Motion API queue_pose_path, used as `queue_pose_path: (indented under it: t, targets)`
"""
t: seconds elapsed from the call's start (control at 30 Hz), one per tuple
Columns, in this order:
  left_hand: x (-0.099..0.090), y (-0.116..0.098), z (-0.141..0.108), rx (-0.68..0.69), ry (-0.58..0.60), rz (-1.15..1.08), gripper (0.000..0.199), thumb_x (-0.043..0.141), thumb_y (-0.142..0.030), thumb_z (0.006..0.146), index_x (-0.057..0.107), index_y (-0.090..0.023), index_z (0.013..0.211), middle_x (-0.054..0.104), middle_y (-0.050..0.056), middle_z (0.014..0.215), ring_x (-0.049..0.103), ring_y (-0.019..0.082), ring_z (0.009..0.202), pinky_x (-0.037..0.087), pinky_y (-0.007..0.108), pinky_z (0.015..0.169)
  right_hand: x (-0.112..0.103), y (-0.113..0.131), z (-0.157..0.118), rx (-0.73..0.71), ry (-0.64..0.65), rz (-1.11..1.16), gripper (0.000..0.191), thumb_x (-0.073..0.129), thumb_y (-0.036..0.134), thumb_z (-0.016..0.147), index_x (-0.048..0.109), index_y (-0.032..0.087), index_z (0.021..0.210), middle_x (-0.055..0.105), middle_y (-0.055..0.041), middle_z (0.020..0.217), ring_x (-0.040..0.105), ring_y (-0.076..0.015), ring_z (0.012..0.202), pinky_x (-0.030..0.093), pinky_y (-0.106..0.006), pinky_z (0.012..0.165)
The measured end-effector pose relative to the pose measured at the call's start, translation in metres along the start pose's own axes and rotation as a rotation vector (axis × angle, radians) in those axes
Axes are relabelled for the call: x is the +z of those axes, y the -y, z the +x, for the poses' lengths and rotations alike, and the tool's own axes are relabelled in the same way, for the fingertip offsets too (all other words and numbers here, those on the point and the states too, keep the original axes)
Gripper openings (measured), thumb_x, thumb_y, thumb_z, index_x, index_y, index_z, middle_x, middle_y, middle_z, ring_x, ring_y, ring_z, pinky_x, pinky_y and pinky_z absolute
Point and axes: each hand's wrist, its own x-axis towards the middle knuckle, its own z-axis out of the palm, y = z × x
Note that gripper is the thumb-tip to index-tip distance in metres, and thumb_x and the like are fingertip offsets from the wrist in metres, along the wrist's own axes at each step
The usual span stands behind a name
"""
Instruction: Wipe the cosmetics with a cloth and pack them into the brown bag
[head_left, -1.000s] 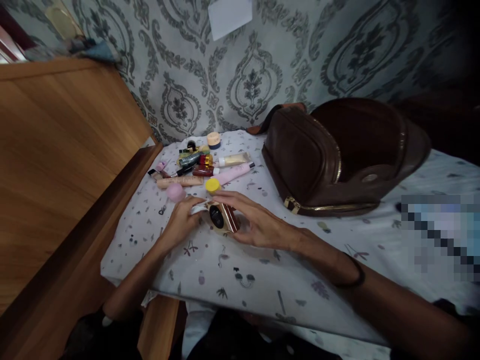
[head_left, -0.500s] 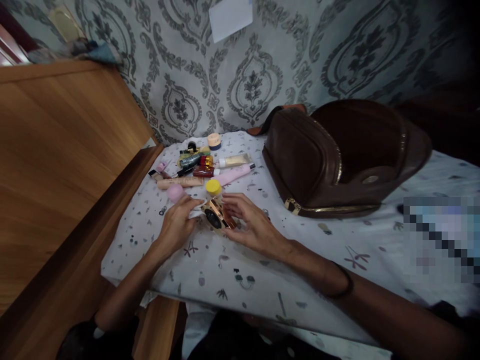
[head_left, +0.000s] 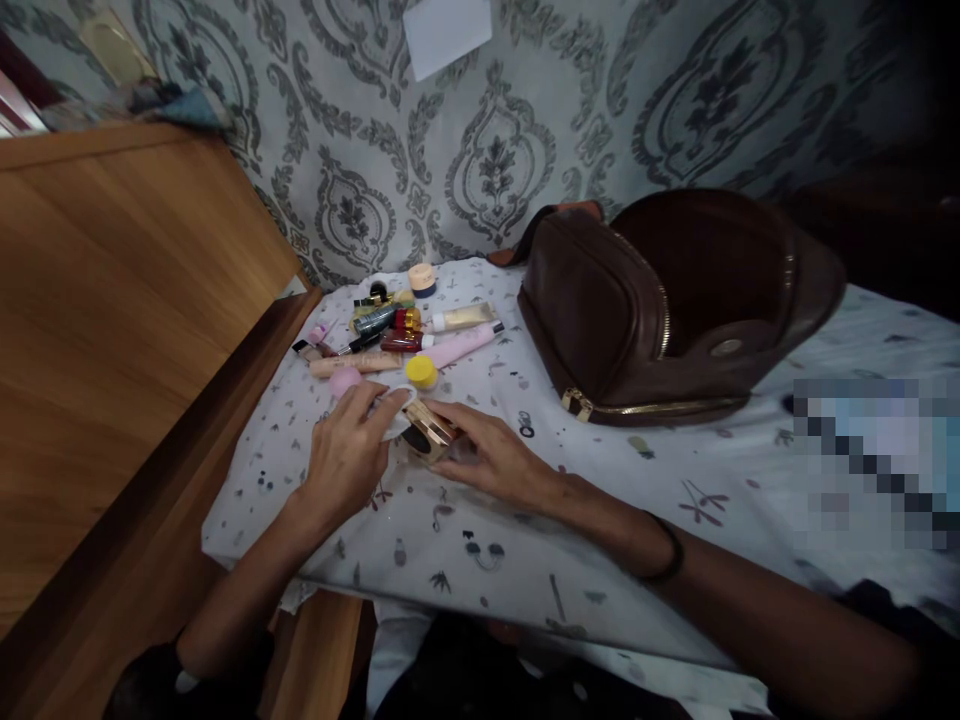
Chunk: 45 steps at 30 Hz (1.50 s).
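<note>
Your right hand [head_left: 487, 462] curls onto the gold-edged compact [head_left: 429, 432] | compact lies between your hands, long edge running upper left to lower right (dark face more hidden than a moment ago) | your left hand [head_left: 343, 462] pinches a white film [head_left: 394, 415] | yellow cap [head_left: 421, 372] just beyond | brown leather pouch [head_left: 607, 320] farther right

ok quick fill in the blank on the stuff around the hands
The brown leather zip pouch lies ____.
The small round cap above the hands is ____.
The round sponge beside the left hand is ____.
The gold-edged compact by the right hand has a ____ round face.

open; yellow; pink; black
</note>
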Motion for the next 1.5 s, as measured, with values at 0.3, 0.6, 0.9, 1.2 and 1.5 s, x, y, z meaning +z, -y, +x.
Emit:
queue_pose_path:
  t: [0.3, 0.6, 0.9, 1.2, 1.5]
  targets:
    - [0.001, -0.004, -0.011, 0.119, 0.005, 0.155, 0.048, 0.046, 0.003, 0.077, 0.063, -0.017, 0.117, 0.066, 0.009, 0.103, 0.06, 0.024, 0.091, 0.053, 0.031, 0.064, 0.012, -0.014, -0.003, 0.006, 0.077, -0.079, 0.062, 0.06, 0.023, 0.091, 0.039, 0.025, 0.15, 0.058, -0.0119, 0.139, 0.058, -0.0261, 0.125, 0.051, -0.05, 0.103]
    - [-0.001, -0.014, -0.022, 0.166, -0.034, 0.077, 0.041, 0.043, -0.001, 0.086, 0.058, -0.02, 0.12, 0.065, 0.008, 0.105, 0.058, 0.021, 0.091, 0.053, 0.028, 0.065, 0.006, -0.006, -0.001, 0.018, 0.114, -0.052, 0.068, 0.063, 0.022, 0.087, 0.037, 0.022, 0.15, 0.053, -0.0153, 0.144, 0.054, -0.0278, 0.13, 0.046, -0.053, 0.107]
    - [-0.001, -0.014, -0.021, 0.172, -0.078, 0.11, 0.037, 0.041, -0.001, 0.088, 0.061, -0.019, 0.113, 0.066, 0.008, 0.102, 0.059, 0.022, 0.088, 0.05, 0.029, 0.06, -0.014, -0.019, 0.036, -0.194, 0.321, -0.089, 0.067, 0.044, 0.002, 0.087, 0.041, 0.028, 0.149, 0.035, -0.0065, 0.158, 0.027, -0.0205, 0.149, 0.028, -0.048, 0.12]
    - [0.005, -0.016, -0.03, 0.273, -0.131, 0.18, 0.03, 0.048, -0.009, 0.094, 0.059, -0.016, 0.121, 0.067, 0.012, 0.104, 0.062, 0.024, 0.097, 0.052, 0.031, 0.072, -0.003, -0.021, 0.046, -0.243, 0.305, -0.06, 0.067, 0.042, -0.001, 0.084, 0.046, 0.026, 0.145, 0.053, -0.0073, 0.144, 0.046, -0.0177, 0.136, 0.036, -0.043, 0.115]
    - [0.028, -0.005, -0.04, 0.266, -0.123, 0.14, 0.039, 0.051, -0.017, 0.097, 0.053, -0.029, 0.134, 0.068, 0.01, 0.114, 0.067, 0.023, 0.104, 0.053, 0.031, 0.078, -0.004, -0.025, 0.051, -0.198, 0.286, 0.057, 0.07, 0.045, -0.001, 0.079, 0.05, 0.028, 0.143, 0.058, -0.0049, 0.141, 0.051, -0.0198, 0.133, 0.038, -0.046, 0.113]
